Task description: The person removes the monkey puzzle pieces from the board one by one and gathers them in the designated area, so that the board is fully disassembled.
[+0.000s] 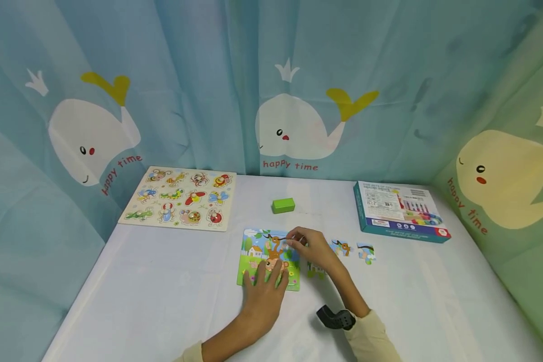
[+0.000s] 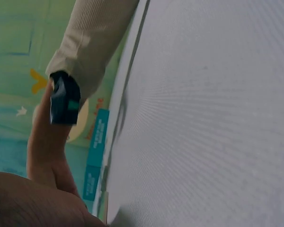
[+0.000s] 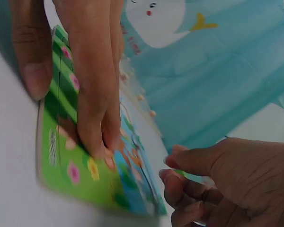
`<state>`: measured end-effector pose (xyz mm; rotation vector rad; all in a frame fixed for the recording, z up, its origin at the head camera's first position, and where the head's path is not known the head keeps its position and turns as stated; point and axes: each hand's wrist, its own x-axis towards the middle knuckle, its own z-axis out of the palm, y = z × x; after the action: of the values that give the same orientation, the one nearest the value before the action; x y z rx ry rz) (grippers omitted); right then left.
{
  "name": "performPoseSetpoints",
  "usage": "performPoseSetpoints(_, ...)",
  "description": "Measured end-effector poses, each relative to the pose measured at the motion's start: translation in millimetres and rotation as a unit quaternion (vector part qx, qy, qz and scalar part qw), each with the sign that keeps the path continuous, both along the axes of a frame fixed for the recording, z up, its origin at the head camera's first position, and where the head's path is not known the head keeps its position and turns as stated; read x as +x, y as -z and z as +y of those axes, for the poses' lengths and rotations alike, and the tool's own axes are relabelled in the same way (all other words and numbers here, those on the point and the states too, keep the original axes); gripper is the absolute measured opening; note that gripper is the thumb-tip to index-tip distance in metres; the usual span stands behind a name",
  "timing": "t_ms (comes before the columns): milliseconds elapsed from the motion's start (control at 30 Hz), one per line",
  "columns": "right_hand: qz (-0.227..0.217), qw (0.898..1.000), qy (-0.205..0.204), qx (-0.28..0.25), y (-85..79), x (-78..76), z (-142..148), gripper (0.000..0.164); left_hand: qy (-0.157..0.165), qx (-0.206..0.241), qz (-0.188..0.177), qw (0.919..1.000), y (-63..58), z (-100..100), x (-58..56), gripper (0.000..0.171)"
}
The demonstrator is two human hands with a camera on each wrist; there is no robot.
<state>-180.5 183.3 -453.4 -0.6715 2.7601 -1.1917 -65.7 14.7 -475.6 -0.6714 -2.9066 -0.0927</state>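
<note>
A jigsaw puzzle (image 1: 247,276) with a monkey, a house and flowers lies on the table. My left hand (image 1: 264,299) rests on its lower part, fingers spread and pressing on the picture; only part of this hand (image 2: 33,203) shows in the left wrist view. My right hand (image 1: 314,247) is at the puzzle's upper right corner, with thumb and fingers bent. In the right wrist view, the thumb and index tips of the right hand (image 3: 227,182) stand slightly apart, and no piece shows between them. Loose puzzle pieces (image 1: 366,253) lie to the right, one partly under the right forearm.
A green block (image 1: 283,205) stands behind the puzzle. At the back left lies a wooden insect board (image 1: 176,198), and at the back right a boxed set (image 1: 400,211). A whale-print curtain (image 1: 208,75) hangs around the table. The right wrist wears a black strap (image 1: 336,318).
</note>
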Motion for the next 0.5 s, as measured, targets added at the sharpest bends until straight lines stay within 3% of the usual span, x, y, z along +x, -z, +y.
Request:
performPoseSetpoints(200,-0.015,0.997,-0.082,0.002,6.1,-17.2,-25.1,0.015,-0.003,0.009,-0.047,0.9988,-4.6,-1.9,3.1,0.058)
performPoseSetpoints(500,0.013,0.995,-0.095,0.032,9.8,-22.1,-38.6,0.012,-0.004,-0.012,-0.044,0.9989,-5.0,-3.8,4.4,0.061)
